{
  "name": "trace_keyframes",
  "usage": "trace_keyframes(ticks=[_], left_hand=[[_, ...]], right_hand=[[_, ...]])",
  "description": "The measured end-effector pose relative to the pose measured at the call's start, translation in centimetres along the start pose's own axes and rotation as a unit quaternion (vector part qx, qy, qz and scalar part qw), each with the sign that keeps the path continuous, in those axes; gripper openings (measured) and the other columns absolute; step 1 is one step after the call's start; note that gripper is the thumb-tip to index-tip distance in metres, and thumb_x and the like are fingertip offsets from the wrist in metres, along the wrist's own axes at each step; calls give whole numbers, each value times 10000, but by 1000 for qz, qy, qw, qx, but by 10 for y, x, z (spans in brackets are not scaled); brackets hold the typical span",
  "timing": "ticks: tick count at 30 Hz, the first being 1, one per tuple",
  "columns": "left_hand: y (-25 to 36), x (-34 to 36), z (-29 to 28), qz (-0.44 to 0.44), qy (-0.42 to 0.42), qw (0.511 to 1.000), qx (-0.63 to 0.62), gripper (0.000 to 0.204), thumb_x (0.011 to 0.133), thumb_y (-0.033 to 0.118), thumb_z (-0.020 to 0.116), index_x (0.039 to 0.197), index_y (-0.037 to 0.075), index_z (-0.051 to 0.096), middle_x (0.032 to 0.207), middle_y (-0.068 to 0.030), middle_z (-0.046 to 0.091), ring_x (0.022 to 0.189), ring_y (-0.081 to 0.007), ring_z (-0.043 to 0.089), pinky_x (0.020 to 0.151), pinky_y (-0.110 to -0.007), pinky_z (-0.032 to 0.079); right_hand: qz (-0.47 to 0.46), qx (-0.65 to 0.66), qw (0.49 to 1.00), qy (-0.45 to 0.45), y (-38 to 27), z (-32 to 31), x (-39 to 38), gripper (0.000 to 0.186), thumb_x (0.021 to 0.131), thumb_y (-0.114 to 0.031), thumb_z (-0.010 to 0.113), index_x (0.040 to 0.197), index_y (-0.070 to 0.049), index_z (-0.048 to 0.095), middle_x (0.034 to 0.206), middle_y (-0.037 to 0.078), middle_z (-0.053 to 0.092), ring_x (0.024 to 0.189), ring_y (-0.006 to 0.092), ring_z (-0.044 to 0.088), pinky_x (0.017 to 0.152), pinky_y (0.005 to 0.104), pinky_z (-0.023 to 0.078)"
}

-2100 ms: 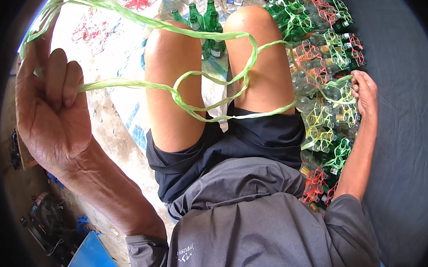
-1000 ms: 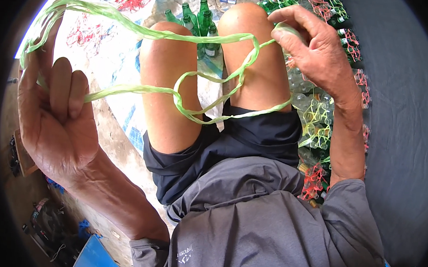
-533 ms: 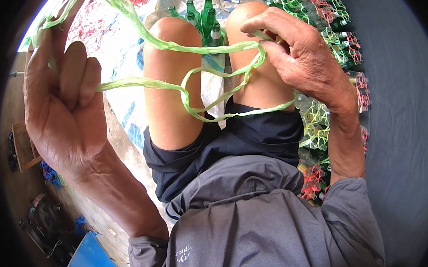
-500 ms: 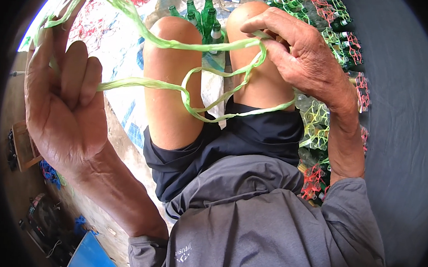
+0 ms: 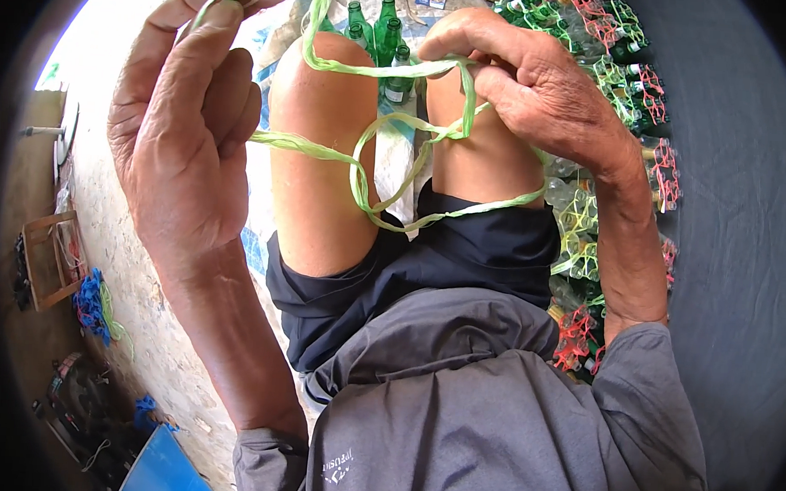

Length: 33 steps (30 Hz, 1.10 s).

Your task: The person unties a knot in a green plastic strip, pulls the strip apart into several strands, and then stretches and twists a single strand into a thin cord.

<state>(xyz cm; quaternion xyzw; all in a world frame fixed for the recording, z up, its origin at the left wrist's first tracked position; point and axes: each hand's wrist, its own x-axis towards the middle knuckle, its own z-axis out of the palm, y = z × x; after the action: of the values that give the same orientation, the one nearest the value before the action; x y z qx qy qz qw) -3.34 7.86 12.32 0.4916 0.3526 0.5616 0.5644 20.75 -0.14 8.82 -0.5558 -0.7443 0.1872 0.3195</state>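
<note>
A pale green plastic string (image 5: 358, 69) stretches between my two hands above my knees. My left hand (image 5: 186, 119) is closed on it: thumb and forefinger grip one strand at the top, and another strand comes out from under the curled lower fingers. My right hand (image 5: 543, 93) pinches the string between thumb and forefinger, above my right knee. Between the hands the string hangs in a loose open loop over my thighs, and one strand runs back under my right wrist. Its far end by the right hand is hidden.
Several green glass bottles (image 5: 388, 41) stand on a pale sheet beyond my knees. Along the right lie many bottles bound with red and green string (image 5: 580, 229), beside a dark grey wall (image 5: 732, 219). A wooden frame (image 5: 54, 259) and blue string bundle (image 5: 93, 305) are at left.
My left hand has moved right, toward my right hand, and turned slightly. The upper strand has slackened and now drops steeply from the left fingers. My right hand has shifted slightly left.
</note>
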Motion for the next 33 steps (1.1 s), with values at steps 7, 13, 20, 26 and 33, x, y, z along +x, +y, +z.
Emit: trace_keyframes(ticks=[7,13,20,26,33], left_hand=[[-6,12,-17,32,-87,994,-54,248,946,1,589,1183,-23,660,828,-7,675,515,16,317,453,-174,229],[-16,12,-10,47,-69,994,-67,241,962,-10,560,1184,-28,652,914,-80,707,507,17,280,440,-170,215],[-20,12,-8,37,-130,989,-65,237,977,-13,536,1181,-3,655,1115,-244,707,493,27,271,421,-152,208],[-6,8,0,38,-171,980,-91,233,977,-11,528,1176,-8,649,1118,-226,706,504,22,273,441,-151,222],[-15,-1,2,25,-139,990,-8,235,978,40,573,1203,-5,624,953,-116,742,507,18,289,452,-159,223]], right_hand=[[201,281,930,-124,-7,4,-2,312,933,-84,492,1164,38,661,814,61,631,703,127,602,673,265,496],[192,371,896,-150,-11,-4,1,400,977,-177,433,1145,105,662,954,137,733,570,46,497,519,169,412],[199,311,912,-177,-22,8,0,354,895,-209,755,1142,34,683,1017,101,714,1023,143,645,932,298,494],[88,188,976,-65,-25,40,-3,439,857,-370,767,1009,36,701,891,139,719,849,200,687,772,330,528],[172,406,891,-113,-38,34,-6,150,966,-93,606,1052,4,681,905,55,718,665,29,567,565,189,438]])
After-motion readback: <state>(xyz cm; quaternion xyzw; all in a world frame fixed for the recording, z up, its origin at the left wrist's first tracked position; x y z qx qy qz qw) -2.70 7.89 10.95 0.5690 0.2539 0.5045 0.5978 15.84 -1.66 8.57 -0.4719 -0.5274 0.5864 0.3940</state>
